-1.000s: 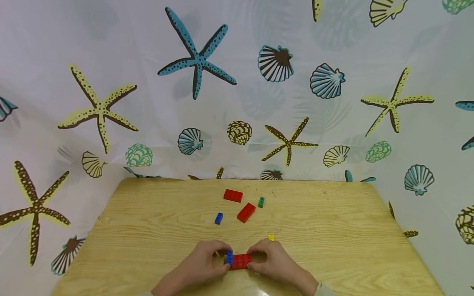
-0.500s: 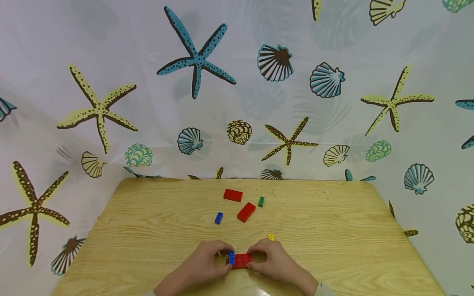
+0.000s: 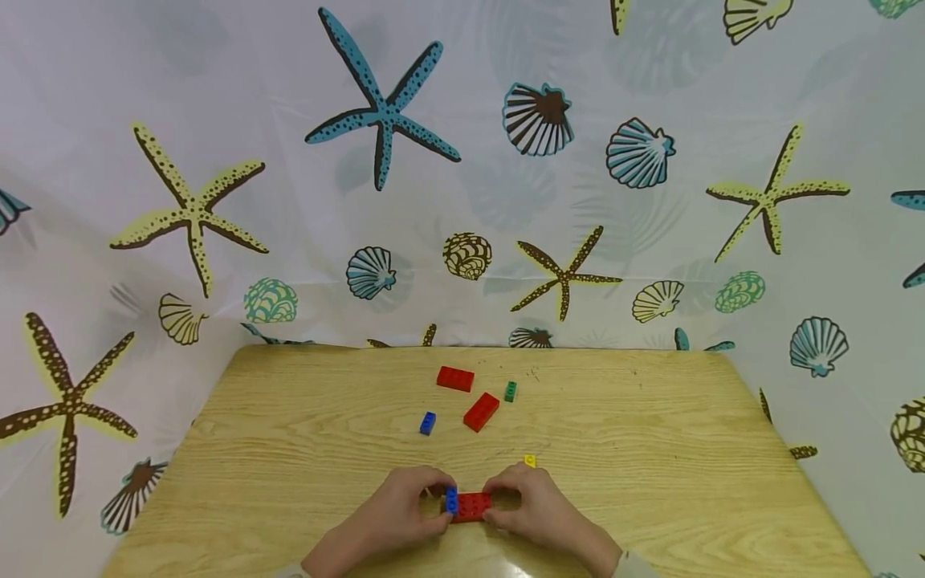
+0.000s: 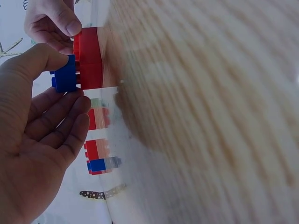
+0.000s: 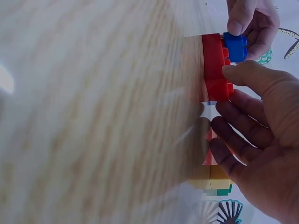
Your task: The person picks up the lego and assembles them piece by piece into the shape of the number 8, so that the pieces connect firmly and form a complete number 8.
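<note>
Blue brick (image 3: 451,501) farther over red brick (image 3: 474,506), left fingers (image 4: 46,58) pinching blue, right fingers (image 5: 243,73) red

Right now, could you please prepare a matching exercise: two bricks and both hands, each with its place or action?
1. green brick
2. yellow brick
3. left hand
4. right hand

A. just beyond the right hand
B. pinches a blue brick
C. holds the near red brick
D. beside the slanted red brick

Pairs: 1-D, 2-A, 3-B, 4-C

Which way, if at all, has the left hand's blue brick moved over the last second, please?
Yes: in the head view, the held blue brick has shifted slightly right against the loose blue brick.
</note>
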`<state>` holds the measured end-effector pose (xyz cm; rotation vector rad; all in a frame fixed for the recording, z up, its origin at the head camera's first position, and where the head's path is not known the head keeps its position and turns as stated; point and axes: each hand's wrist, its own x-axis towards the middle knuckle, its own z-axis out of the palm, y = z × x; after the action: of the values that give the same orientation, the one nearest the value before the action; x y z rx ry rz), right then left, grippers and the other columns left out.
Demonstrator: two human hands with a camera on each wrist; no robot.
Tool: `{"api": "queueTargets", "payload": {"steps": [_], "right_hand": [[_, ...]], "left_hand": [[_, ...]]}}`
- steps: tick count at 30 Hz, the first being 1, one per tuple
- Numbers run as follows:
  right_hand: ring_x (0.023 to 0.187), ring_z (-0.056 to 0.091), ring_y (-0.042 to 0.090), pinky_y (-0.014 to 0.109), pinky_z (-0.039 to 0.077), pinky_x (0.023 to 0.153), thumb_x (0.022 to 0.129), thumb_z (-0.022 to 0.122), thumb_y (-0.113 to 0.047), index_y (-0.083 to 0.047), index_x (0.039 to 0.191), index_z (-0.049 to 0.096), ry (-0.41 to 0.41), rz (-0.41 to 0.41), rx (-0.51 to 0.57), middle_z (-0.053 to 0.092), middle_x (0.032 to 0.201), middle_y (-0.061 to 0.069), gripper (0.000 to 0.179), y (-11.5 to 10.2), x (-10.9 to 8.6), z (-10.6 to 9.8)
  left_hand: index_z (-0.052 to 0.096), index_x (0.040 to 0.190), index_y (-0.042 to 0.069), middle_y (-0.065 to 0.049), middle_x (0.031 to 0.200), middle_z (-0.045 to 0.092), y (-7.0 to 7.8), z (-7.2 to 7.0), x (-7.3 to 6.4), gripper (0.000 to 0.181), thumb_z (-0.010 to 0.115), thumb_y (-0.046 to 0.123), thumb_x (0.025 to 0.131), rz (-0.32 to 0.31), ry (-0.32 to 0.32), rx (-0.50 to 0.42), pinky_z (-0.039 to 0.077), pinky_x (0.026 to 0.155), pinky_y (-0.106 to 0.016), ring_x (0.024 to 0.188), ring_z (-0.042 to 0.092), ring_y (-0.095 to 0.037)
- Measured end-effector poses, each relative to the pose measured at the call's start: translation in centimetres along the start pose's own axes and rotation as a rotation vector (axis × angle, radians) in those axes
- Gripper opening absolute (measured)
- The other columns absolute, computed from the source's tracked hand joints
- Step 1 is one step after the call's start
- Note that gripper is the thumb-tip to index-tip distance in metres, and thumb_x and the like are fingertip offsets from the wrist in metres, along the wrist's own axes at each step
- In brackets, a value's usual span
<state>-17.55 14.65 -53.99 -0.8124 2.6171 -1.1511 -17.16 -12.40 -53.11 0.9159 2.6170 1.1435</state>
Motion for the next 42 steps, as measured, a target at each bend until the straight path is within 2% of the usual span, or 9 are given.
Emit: {"api": "queueTargets", "payload": {"steps": [13,26,37,42], "right_hand": [[0.104,0.067,0.01,0.029,0.053,0.092,0.094,0.081,-0.027,-0.016,0.109,0.078,0.01,-0.006,-0.017,0.077,0.108,-0.005,0.019,-0.27,0.04,0.14],[0.104,0.067,0.012,0.03,0.054,0.093,0.094,0.081,-0.027,-0.016,0.109,0.078,0.008,0.005,-0.023,0.077,0.108,-0.005,0.019,-0.4,0.12,0.16],[0.107,0.069,0.015,0.032,0.055,0.095,0.094,0.081,-0.026,-0.013,0.113,0.077,0.026,0.008,-0.024,0.077,0.111,-0.002,0.024,-0.36,-0.12,0.23],[0.106,0.069,0.015,0.031,0.054,0.095,0.094,0.081,-0.024,-0.013,0.114,0.078,0.044,-0.005,-0.015,0.077,0.11,-0.002,0.024,-0.29,-0.2,0.46]], "left_hand": [[0.075,0.114,0.01,0.006,0.106,0.074,0.28,-0.27,0.24,0.026,0.081,0.021,0.09,-0.019,-0.017,0.022,0.057,0.083,-0.03,0.095,0.067,-0.011],[0.075,0.103,0.017,0.012,0.095,0.071,0.21,-0.28,0.47,0.018,0.081,0.017,0.086,-0.015,-0.016,0.079,0.054,0.08,-0.025,0.089,0.064,-0.005],[0.076,0.103,0.014,0.011,0.094,0.071,0.31,-0.45,0.85,0.019,0.082,0.017,0.085,-0.021,-0.039,0.067,0.054,0.079,-0.024,0.086,0.063,-0.006],[0.076,0.11,0.013,0.009,0.102,0.073,-0.07,-0.41,0.72,0.023,0.081,0.019,0.089,-0.071,-0.052,0.022,0.056,0.084,-0.028,0.093,0.065,-0.008]]}}
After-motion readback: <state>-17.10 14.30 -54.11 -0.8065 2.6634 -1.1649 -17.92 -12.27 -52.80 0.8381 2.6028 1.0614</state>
